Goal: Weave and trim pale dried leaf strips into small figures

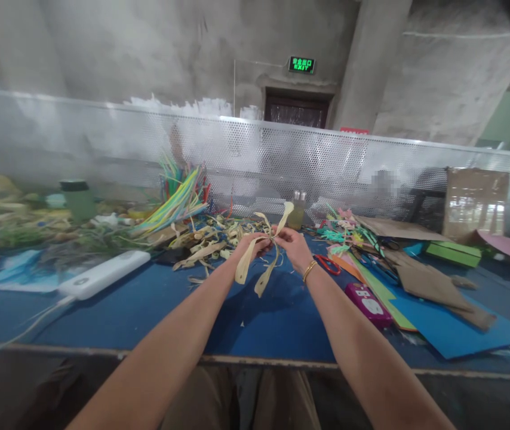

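Observation:
Both my hands meet above the blue table, pinching a bundle of pale tan straw strips. My left hand grips the strips from the left, and loose ends hang down below it. My right hand, with a gold bracelet on the wrist, grips the same bundle from the right, where one strip curls upward. A heap of more tan strips lies on the table just behind my left hand.
A white power bank with a cable lies at left. Coloured strips fan up behind. At right lie red scissors, a pink box, coloured paper sheets and brown paper. A perforated metal screen backs the table.

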Motion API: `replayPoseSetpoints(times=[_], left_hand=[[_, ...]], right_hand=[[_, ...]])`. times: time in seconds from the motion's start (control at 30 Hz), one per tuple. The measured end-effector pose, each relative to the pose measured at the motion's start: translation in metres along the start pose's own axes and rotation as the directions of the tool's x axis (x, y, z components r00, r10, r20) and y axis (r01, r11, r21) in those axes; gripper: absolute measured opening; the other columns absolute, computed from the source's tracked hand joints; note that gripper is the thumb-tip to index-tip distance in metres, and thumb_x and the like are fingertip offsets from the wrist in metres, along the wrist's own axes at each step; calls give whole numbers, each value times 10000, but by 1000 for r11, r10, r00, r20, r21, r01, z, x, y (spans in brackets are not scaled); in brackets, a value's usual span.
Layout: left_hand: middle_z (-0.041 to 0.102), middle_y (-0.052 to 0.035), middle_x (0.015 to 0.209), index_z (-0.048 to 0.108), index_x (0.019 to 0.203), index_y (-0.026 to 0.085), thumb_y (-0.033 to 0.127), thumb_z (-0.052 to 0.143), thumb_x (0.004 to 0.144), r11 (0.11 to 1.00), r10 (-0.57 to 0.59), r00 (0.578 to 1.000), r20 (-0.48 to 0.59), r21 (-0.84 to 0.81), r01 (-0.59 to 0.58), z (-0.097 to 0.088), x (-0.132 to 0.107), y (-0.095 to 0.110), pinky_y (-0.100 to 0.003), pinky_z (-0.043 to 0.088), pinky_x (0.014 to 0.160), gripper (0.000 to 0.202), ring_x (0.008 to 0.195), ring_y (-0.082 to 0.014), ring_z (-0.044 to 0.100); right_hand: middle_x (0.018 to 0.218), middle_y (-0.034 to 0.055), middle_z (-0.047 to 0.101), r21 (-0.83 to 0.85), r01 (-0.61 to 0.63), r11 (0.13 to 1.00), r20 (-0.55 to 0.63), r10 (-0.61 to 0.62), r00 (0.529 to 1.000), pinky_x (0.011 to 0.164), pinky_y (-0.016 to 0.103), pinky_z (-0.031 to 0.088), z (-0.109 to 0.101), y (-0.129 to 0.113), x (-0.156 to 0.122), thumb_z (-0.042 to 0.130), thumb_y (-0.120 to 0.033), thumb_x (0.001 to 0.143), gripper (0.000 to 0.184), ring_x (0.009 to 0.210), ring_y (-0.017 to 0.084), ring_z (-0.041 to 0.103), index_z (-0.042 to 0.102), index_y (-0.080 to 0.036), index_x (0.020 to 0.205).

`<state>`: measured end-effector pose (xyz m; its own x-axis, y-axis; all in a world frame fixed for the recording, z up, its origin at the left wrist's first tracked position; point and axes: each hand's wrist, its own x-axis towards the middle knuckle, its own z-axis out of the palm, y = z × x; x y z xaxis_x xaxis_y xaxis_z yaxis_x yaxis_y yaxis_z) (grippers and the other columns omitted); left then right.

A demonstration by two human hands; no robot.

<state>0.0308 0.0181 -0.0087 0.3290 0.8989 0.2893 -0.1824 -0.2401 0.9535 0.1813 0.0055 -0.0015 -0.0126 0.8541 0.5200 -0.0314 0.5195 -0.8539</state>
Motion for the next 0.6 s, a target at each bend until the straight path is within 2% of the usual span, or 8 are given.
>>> replayPoseSetpoints(times=[0.17, 0.3, 0.4, 0.5, 0.6], left_hand=[[574, -4, 665, 641, 788, 145, 357, 720, 626, 1000, 11, 1000, 23, 16, -11, -1, 1, 0, -235, 427, 583, 279, 597, -100, 521], [551, -3, 643, 641, 777, 137, 355, 711, 643, 1000, 10, 996, 90, 27, -12, -2, 1, 0, -225, 413, 561, 265, 559, -84, 493], [560, -12, 651, 633, 764, 134, 359, 703, 653, 999, 8, 993, 116, 33, -12, -2, 0, 0, -218, 403, 548, 260, 564, -85, 495], [581, -19, 671, 629, 779, 142, 363, 712, 646, 1000, 3, 996, 93, 27, -6, -2, 0, 0, -212, 407, 551, 271, 593, -95, 515], [591, -23, 672, 623, 753, 138, 378, 725, 633, 999, -8, 996, 89, 33, 5, 0, 0, 0, -208, 411, 551, 287, 586, -91, 517]], right_hand=[[873, 35, 681, -131, 68, 989, 53, -62, 997, 751, 285, 435, -6, -5, -1, 658, -297, 656, 219, 759, 147, 564, 696, -182, 838], [863, 31, 683, -139, 77, 987, 70, -68, 995, 757, 285, 431, -7, -7, 0, 662, -323, 655, 207, 760, 144, 570, 696, -178, 799], [816, 32, 678, -84, 29, 996, -3, -29, 1000, 736, 277, 436, -3, -5, -1, 682, -358, 628, 210, 758, 149, 579, 673, -171, 725], [654, 5, 619, -62, -31, 998, -97, 25, 995, 631, 253, 424, 1, -4, -3, 694, -397, 601, 242, 644, 130, 534, 618, -170, 633], [565, -28, 535, -45, -39, 998, -115, 33, 993, 567, 234, 388, 3, -3, -5, 688, -409, 605, 262, 559, 100, 462, 567, -176, 604]])
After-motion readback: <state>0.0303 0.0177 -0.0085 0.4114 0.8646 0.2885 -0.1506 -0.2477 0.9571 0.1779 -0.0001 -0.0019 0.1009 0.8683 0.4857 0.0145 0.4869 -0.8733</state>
